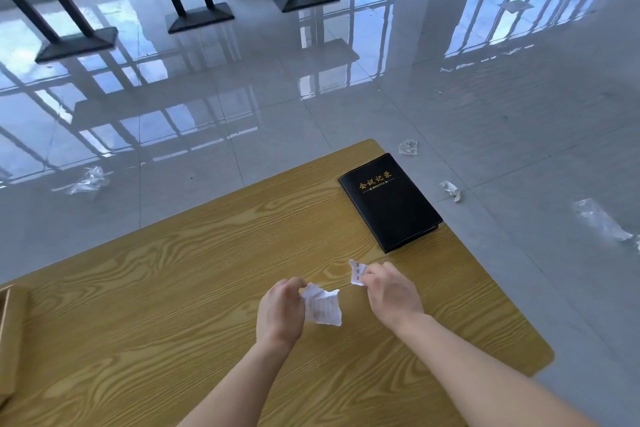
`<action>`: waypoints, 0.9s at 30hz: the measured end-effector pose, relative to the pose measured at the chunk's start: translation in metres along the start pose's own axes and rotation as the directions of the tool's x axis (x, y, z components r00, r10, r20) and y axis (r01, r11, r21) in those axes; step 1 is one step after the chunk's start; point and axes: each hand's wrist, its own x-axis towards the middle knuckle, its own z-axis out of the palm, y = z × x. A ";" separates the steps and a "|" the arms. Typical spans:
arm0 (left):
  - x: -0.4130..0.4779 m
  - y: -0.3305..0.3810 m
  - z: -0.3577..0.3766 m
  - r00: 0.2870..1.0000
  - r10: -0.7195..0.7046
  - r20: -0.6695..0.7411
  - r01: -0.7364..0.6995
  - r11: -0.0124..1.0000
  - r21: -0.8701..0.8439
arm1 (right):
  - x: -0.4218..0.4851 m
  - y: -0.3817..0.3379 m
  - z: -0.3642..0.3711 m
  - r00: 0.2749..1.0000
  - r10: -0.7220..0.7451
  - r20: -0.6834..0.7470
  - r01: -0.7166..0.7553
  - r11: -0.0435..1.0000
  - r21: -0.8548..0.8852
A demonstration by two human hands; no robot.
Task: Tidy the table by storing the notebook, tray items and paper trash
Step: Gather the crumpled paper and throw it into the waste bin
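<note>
Paper's featherlight and crushable, so any pinch works. The left hand (278,310) has its grip pinched on the bigger scrap (322,307) and the right hand (393,291) on the smaller scrap (356,272), both over the tabletop (173,288). The notebook (389,201) lies flat at the far right corner and looks stiff, so grab an edge. The wooden tray (8,333) is at the left, contents out of view.

Bare wood runs across the desk (156,288) from the wooden tray (10,322) at its left edge to the two hands at mid-desk — the widest lane for a reach. The left hand (278,308) with its crumpled paper (322,307) and the right hand (391,291) with a smaller scrap (356,272) stand just apart, a narrow gap between. Beyond the right hand a strip of wood lies open, then the notebook (389,201) lies flat, filling the far right corner
</note>
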 end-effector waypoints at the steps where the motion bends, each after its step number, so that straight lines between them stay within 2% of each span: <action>1: -0.002 -0.002 -0.003 1.000 -0.004 -0.011 0.004 1.000 -0.005 | -0.002 -0.001 -0.001 1.000 0.001 -0.007 -0.001 1.000 0.000; 9: -0.019 -0.012 -0.025 0.995 0.026 -0.094 -0.030 0.999 -0.046 | -0.025 -0.015 -0.016 0.997 0.011 -0.074 -0.005 0.997 0.080; 21: -0.059 -0.036 -0.054 0.985 0.139 -0.104 -0.149 0.984 -0.101 | -0.079 -0.065 -0.032 0.956 0.243 -0.163 -0.196 0.945 0.261; 27: -0.084 -0.054 -0.065 0.971 0.217 -0.103 -0.228 0.967 -0.111 | -0.119 -0.093 -0.031 0.929 0.292 -0.226 -0.237 0.941 0.242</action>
